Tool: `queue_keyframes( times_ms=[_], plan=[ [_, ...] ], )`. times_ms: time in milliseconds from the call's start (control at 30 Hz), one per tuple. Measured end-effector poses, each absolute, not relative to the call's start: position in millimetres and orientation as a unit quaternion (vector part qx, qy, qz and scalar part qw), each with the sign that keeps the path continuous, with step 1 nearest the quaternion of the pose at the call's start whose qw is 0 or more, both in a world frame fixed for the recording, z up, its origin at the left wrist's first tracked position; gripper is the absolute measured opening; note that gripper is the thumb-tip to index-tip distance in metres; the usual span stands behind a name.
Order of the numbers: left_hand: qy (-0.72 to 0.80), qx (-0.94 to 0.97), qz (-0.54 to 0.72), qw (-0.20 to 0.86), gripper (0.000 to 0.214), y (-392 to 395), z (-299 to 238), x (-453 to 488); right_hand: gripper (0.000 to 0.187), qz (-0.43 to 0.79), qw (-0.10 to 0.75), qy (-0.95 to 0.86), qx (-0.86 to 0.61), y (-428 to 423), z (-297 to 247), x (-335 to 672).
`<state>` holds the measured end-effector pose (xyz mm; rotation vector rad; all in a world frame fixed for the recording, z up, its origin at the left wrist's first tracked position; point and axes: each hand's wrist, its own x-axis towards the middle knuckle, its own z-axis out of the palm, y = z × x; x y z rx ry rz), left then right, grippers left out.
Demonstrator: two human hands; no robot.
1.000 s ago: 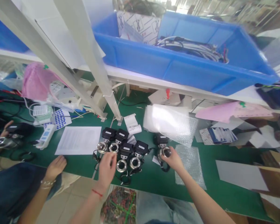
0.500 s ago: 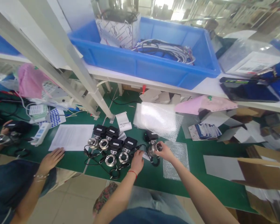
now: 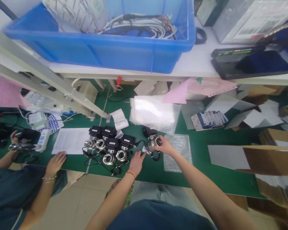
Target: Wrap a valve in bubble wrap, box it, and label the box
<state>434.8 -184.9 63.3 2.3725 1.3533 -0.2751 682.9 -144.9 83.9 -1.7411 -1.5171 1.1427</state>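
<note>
Gripping the round metal body of a black-topped unit [image 3: 152, 145], the person's right hand [image 3: 166, 147] has its fingers curled about the rim's right side. That unit is at the green desk [image 3: 206, 175], between a cluster of four similar units [image 3: 112, 144] and a bubble-wrap sheet [image 3: 179, 159]. The left hand [image 3: 136, 163] lies palm-down, fingers loosely spread, grasping nothing visible; whether a fingertip touches the small white slip [image 3: 144, 149] cannot be told. The step in hand appears to be positioning this single unit; the next move probably calls for a steady right-hand hold and care with its coiled cable [image 3: 156, 159].
</note>
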Motion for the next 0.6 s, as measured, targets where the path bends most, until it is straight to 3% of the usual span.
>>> queue_keyframes(
  times_ms=[600],
  plan=[
    [0.523,0.828,-0.130,0.152,0.059,-206.7,63.2,432.8,0.046,0.469,0.263,-0.566,-0.625,-143.7,92.8,696.5]
  ],
)
